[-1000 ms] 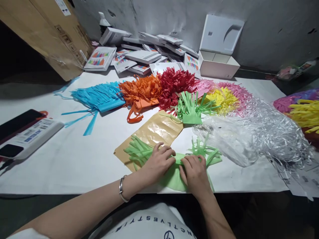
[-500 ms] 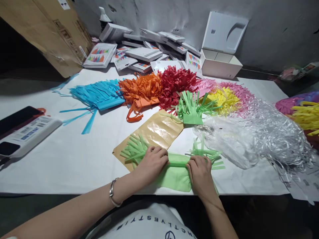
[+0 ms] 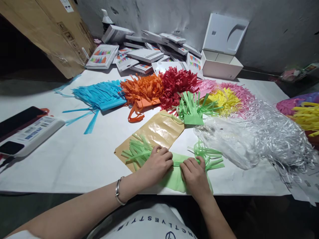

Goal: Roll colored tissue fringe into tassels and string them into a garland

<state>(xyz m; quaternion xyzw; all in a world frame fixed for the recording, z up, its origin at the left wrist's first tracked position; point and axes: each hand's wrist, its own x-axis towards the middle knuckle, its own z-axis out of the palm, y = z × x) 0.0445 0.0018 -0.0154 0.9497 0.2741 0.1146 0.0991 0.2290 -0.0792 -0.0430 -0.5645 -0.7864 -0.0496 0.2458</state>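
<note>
A light green tissue paper tassel sheet (image 3: 174, 182) lies at the table's front edge, its cut fringes spreading out to the left and right. Across its middle runs a narrow rolled or folded band. My left hand (image 3: 159, 164) grips this band on the left, fingers curled over it. On the right, my right hand (image 3: 195, 174) pinches the same band, thumb and fingertips pressed close. A small gap separates the two hands. The left fringe overlaps a brown paper envelope (image 3: 159, 127). Under the fingers, the paper is hidden.
Behind lie folded tassels: blue (image 3: 99, 94), orange (image 3: 143, 88), red (image 3: 178, 84), green (image 3: 190, 113), yellow (image 3: 226, 101). Silver tinsel (image 3: 276, 132) and a clear plastic bag (image 3: 229, 142) are at right. Flat boxes (image 3: 144, 54), an open white box (image 3: 221, 64) and a carton (image 3: 50, 36) stand behind; a power bank-like device (image 3: 32, 136) sits left.
My hands have come closer together along the green band, the right moving left and the left slightly right. The view has shifted a little.
</note>
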